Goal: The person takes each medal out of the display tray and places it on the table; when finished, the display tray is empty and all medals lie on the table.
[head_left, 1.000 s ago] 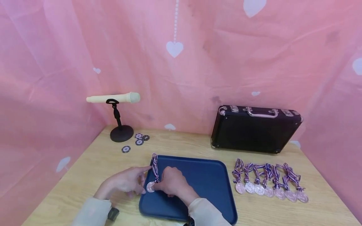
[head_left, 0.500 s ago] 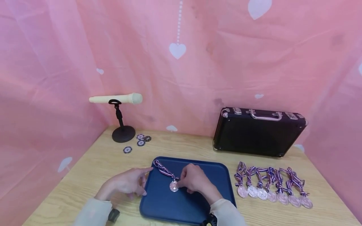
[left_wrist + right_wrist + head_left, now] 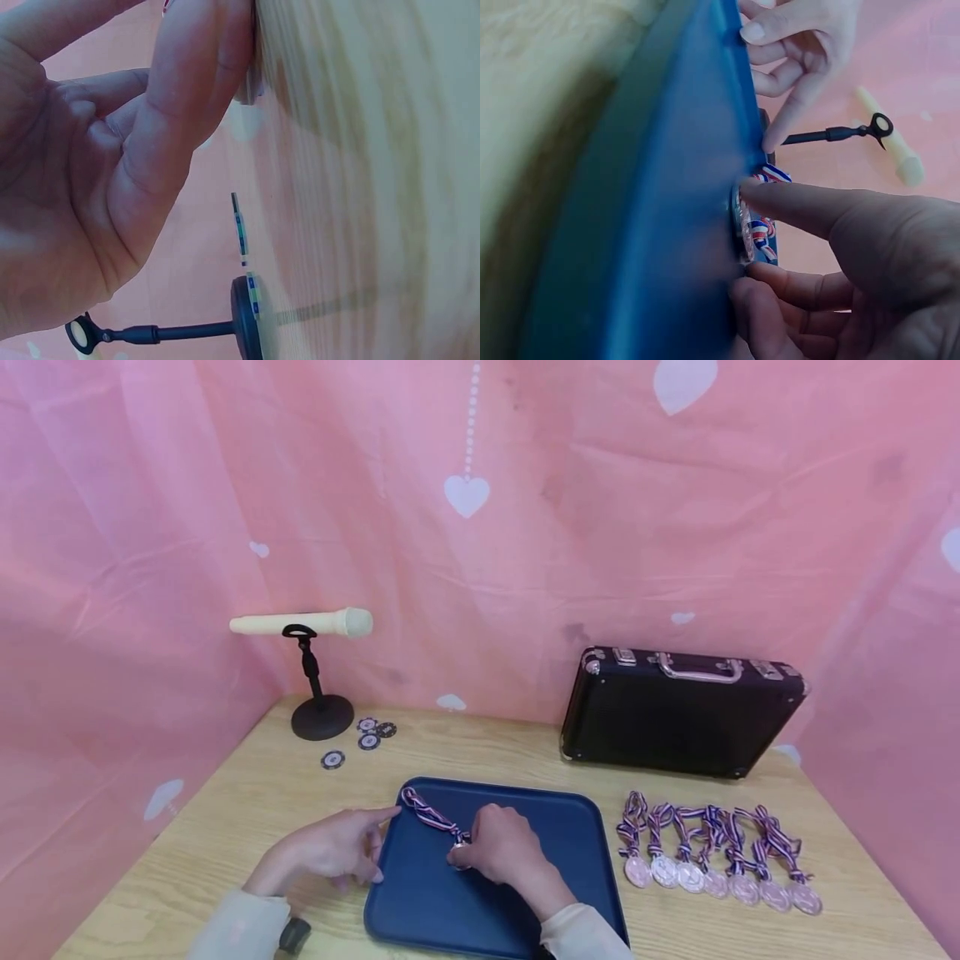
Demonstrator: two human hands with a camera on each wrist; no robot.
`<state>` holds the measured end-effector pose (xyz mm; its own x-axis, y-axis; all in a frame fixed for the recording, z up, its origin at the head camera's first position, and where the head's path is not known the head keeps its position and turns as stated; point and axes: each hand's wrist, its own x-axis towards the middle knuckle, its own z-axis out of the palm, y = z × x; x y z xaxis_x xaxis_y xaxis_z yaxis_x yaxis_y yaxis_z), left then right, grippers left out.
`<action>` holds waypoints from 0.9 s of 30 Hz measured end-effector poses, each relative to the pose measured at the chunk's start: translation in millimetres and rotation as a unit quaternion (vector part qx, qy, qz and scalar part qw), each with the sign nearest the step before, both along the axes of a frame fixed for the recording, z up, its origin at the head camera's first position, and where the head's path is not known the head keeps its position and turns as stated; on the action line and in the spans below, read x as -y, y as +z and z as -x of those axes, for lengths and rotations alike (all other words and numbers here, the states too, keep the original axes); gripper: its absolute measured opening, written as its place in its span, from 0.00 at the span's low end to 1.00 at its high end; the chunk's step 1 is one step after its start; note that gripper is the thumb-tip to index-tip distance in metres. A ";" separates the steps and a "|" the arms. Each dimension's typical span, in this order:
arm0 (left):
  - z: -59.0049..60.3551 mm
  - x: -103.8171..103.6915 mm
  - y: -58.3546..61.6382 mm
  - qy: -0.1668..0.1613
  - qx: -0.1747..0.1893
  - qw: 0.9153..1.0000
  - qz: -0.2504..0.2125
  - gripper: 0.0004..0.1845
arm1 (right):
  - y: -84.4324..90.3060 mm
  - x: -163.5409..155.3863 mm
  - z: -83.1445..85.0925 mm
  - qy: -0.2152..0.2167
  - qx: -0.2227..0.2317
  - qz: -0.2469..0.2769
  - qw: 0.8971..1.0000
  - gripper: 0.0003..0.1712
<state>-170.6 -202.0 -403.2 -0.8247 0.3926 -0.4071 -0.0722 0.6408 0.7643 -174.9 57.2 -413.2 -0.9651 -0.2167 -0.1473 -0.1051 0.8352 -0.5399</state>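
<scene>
My right hand (image 3: 510,852) is over the middle of a dark blue tray (image 3: 442,910). In the right wrist view its thumb and a finger pinch opposite edges of a medal (image 3: 743,229), which lies flat on the tray. The medal's striped ribbon (image 3: 431,812) stretches toward the tray's far left corner. From above, the hand covers most of the medal. Beside the tray's left side, my left hand (image 3: 322,847) touches the rim with an extended index finger and the thumb. Its other fingers are loosely bent and hold nothing.
Several medals with ribbons (image 3: 690,877) lie in a row right of the tray. A black briefcase (image 3: 682,718) stands behind them. At the back left are a white microphone (image 3: 300,624) on a black stand (image 3: 322,718) and several poker chips (image 3: 368,741).
My right hand has slid the medal rightward from the tray's left edge, its ribbon now lying slantwise. Lately the hand has closed in over the medal. The left hand stays at the rim.
</scene>
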 end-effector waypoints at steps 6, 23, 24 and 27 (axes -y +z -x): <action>1.7 0.8 -0.2 -0.002 -0.012 1.000 -0.003 0.52 | 5.1 -6.5 2.0 0.009 -0.008 0.027 1.000 0.23; 0.8 -1.3 -0.1 -0.009 -0.010 1.000 -0.002 0.52 | 2.1 -40.6 7.3 0.027 0.079 0.193 0.978 0.08; 0.4 -1.0 -0.2 -0.009 -0.009 1.000 -0.002 0.52 | 2.2 -43.2 7.5 0.028 0.084 0.197 0.976 0.07; -0.1 -0.3 -1.1 -0.010 -0.012 1.000 -0.003 0.52 | 3.1 -50.9 8.2 0.031 0.103 0.222 0.969 0.04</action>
